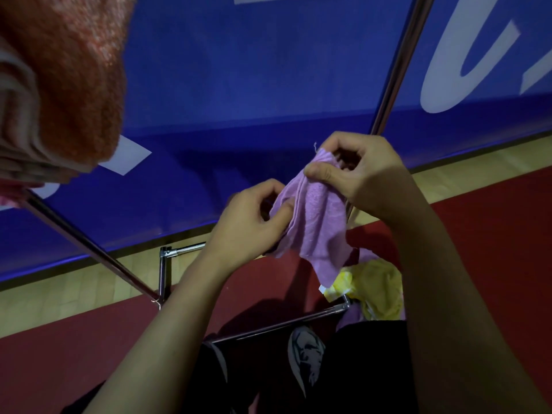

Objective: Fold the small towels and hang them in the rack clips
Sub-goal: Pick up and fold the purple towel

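A small purple towel (316, 222) hangs bunched between both hands at the centre of the view. My right hand (361, 174) pinches its upper corner between thumb and fingers. My left hand (251, 222) grips its left edge lower down. The towel's bottom end dangles free, with a small white tag at the tip. Below it a yellow towel (379, 288) lies crumpled by the lower bar of the metal rack (280, 324). An orange towel (68, 79) hangs folded at the top left, close to the camera. No rack clips are visible.
Chrome rack poles run diagonally at the left (89, 249) and upright at the right (397, 64). A blue banner with white lettering (239, 85) stands behind the rack. The floor (74, 354) is dark red with a pale wooden strip. A black garment (298, 369) is below.
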`<state>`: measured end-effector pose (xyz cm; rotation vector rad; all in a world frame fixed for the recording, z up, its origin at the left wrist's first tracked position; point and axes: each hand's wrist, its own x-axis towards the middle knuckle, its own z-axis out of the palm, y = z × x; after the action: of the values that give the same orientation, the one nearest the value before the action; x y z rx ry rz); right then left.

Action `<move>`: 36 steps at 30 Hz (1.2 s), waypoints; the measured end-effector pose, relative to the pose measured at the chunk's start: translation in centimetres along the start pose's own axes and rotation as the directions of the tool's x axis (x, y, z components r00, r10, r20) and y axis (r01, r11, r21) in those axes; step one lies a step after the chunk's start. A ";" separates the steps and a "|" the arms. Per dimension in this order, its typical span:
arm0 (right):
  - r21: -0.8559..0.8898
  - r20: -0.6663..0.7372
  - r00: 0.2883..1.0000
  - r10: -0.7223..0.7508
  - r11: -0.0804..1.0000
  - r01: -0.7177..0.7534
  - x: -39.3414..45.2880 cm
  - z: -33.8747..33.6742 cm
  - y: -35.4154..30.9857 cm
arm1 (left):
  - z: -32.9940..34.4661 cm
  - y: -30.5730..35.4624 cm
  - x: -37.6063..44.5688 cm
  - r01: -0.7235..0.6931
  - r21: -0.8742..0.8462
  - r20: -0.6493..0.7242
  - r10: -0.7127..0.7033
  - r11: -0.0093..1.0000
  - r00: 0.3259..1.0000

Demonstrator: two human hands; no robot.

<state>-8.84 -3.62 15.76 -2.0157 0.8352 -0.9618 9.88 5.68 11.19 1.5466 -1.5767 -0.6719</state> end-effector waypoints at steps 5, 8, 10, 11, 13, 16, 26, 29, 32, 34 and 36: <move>-0.027 0.022 1.000 -0.004 1.000 0.004 0.1 0.3 -0.2 | -0.3 -1.2 0.4 0.146 0.153 0.189 -0.174 0.977 0.966; -0.033 -0.010 1.000 0.023 0.999 -0.023 -0.1 0.0 0.3 | -1.9 -1.7 0.4 0.191 0.169 0.329 -0.237 0.967 0.914; -0.052 -0.021 0.999 0.047 0.997 -0.048 -0.3 0.0 0.6 | -3.3 -2.0 0.3 0.258 0.160 0.455 -0.303 0.953 0.837; -0.066 -0.021 0.998 0.058 0.996 -0.059 -0.5 0.1 0.6 | -3.9 -2.1 0.2 0.314 0.136 0.503 -0.338 0.940 0.795; -0.070 -0.037 0.997 0.068 0.995 -0.070 -0.7 0.2 0.6 | -4.7 -1.9 0.0 0.418 0.029 0.537 -0.367 0.908 0.760; -0.041 -0.109 0.990 0.085 0.995 -0.090 -0.6 -0.4 0.8 | -5.1 -0.5 0.6 0.476 -0.420 0.397 -0.316 0.773 0.862; 0.004 -0.121 0.987 0.102 0.995 -0.102 -0.9 -0.1 0.6 | -4.9 -0.3 1.7 0.450 -0.497 0.063 -0.487 0.741 0.871; -0.012 -0.124 0.987 0.106 0.994 -0.108 -1.0 0.0 0.6 | -5.3 -0.5 1.4 0.448 -0.224 -0.025 -0.465 0.865 0.885; -0.015 -0.113 0.987 0.111 0.993 -0.113 -1.2 -0.1 0.5 | -5.4 -0.7 0.9 0.505 -0.316 0.122 -0.494 0.803 0.861; 0.012 -0.086 0.989 0.119 0.993 -0.118 -1.3 -0.5 0.4 | -5.6 -0.9 0.7 0.477 -0.385 0.142 -0.460 0.790 0.877; 0.076 -0.060 0.989 0.135 0.989 -0.130 -1.4 -0.8 0.3 | -5.8 -0.8 0.5 0.438 -0.465 0.139 -0.425 0.770 0.894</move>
<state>-10.30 -2.92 15.43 -1.8521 0.9442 -0.9715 15.21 6.02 13.75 1.5104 -0.9466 -1.2457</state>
